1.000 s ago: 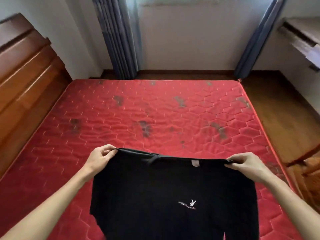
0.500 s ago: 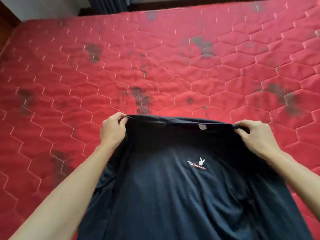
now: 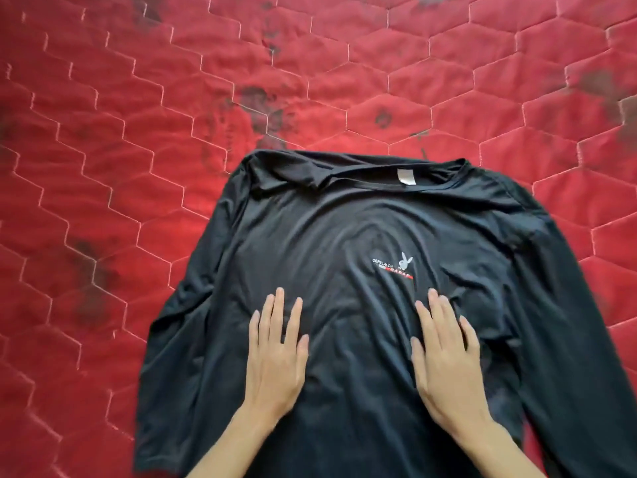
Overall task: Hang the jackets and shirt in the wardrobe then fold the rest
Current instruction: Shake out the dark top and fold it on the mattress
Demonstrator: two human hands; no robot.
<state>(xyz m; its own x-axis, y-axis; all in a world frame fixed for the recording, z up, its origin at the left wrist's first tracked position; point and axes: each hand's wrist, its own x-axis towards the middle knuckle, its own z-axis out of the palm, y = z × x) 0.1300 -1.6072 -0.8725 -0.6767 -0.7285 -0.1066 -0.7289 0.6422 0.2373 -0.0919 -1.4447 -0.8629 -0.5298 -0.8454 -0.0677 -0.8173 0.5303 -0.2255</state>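
A black long-sleeved top [image 3: 344, 236] with a small white rabbit logo on the chest lies spread face up on the red quilted mattress [image 3: 138, 115], collar away from me and sleeves trailing down both sides. My left hand [image 3: 275, 353] rests flat on the cloth below the chest, palm down, fingers apart. My right hand [image 3: 448, 357] lies flat beside it, just under the logo, fingers also spread. Neither hand grips the fabric. The hem is out of frame.
The mattress has dark stains scattered over its hexagon stitching, mostly beyond the collar and to the left. Only mattress surface surrounds the top in this view.
Both hands let go of the shoulders, which they held up a second ago. The top now lies on the mattress, and both palms have moved down onto its chest. The view tilted downward.
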